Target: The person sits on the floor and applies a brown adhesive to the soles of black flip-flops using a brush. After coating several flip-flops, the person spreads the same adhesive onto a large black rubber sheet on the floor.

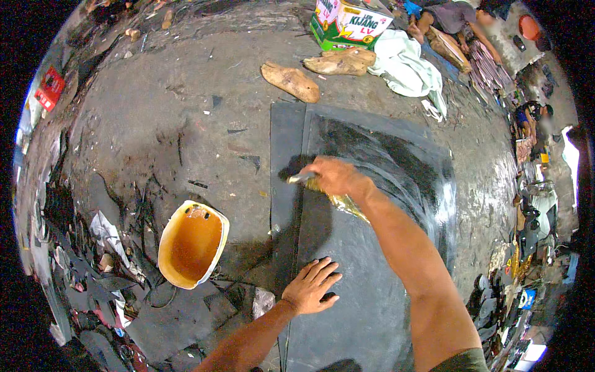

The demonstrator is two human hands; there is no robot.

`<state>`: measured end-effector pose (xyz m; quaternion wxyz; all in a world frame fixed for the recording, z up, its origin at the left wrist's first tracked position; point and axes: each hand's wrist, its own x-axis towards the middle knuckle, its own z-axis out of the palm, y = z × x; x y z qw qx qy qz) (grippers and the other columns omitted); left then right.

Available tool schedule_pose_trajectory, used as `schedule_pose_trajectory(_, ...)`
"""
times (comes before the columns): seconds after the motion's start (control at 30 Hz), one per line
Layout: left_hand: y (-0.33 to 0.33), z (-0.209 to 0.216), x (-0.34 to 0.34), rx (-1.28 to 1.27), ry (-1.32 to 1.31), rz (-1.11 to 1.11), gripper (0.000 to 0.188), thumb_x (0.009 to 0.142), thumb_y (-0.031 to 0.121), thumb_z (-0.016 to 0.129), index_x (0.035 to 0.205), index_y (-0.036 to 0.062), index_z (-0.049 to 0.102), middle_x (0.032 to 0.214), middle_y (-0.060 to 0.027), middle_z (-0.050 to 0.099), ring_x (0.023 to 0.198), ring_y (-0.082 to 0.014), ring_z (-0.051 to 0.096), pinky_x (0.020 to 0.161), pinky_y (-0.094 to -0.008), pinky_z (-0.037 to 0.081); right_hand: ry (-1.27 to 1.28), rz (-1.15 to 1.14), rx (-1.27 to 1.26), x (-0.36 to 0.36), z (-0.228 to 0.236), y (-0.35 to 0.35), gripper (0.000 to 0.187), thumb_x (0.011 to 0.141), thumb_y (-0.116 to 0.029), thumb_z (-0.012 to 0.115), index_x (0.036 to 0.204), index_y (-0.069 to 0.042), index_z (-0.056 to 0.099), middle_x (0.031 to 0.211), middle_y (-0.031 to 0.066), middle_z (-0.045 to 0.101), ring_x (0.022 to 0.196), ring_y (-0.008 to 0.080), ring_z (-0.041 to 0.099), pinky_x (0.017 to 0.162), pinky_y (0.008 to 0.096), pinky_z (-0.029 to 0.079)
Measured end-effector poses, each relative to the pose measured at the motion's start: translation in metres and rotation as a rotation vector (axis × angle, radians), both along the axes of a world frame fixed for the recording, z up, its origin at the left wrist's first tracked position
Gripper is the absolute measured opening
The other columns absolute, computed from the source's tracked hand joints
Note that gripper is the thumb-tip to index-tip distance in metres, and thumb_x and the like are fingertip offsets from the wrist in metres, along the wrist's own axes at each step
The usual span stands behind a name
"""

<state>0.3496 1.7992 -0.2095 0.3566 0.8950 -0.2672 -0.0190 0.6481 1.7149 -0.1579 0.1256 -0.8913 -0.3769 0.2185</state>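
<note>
A dark rubber-like sheet (359, 279) lies flat in front of me, on top of another dark sheet (283, 136) whose left strip shows. My right hand (338, 177) closes round what looks like a brush (302, 178), over the upper left of the top sheet. Its far parts are blurred and partly hidden by my fingers. Wet, glossy amber streaks show below the hand, and shiny dark smears cover the sheet's upper part. My left hand (310, 287) rests flat on the sheet's left side, fingers spread. To the left stands a cream tub (217, 248) with amber liquid in it.
Two foot-shaped wooden forms (290, 82) lie beyond the sheets, beside a green and white box (350, 28) and a pale cloth (406, 62). Black scraps (173, 328) litter the lower left. Dark cut pieces (486, 304) are heaped at right. Other people sit at the upper right.
</note>
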Motion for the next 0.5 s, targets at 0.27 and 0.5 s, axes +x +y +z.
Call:
schedule_pose_trajectory(0.27,-0.004,-0.003,-0.003,0.070,0.023,0.014,0.054,0.092,0.046,0.066,0.134,0.0112,0.060,0.151,-0.0135,0.047,0.148,-0.0331,0.033,0.122,-0.0512,0.027,-0.174,0.221,0.142,-0.035,-0.015,-0.040,0.033,0.084,-0.010,0.064,0.109,-0.029,0.074,0.106,0.0073,0.066,0.105,0.0362,0.062,0.091,0.0506,0.053)
schedule_pose_trajectory(0.5,-0.009,-0.001,0.000,0.100,-0.013,0.002,0.058,0.086,0.045,0.071,0.133,0.0121,0.061,0.149,-0.0128,0.049,0.146,-0.0348,0.036,0.121,-0.0528,0.026,0.132,-0.176,-0.036,-0.140,0.013,-0.283,0.050,0.076,0.004,0.064,0.110,-0.030,0.075,0.113,0.0013,0.066,0.115,0.0258,0.057,0.100,0.0413,0.042)
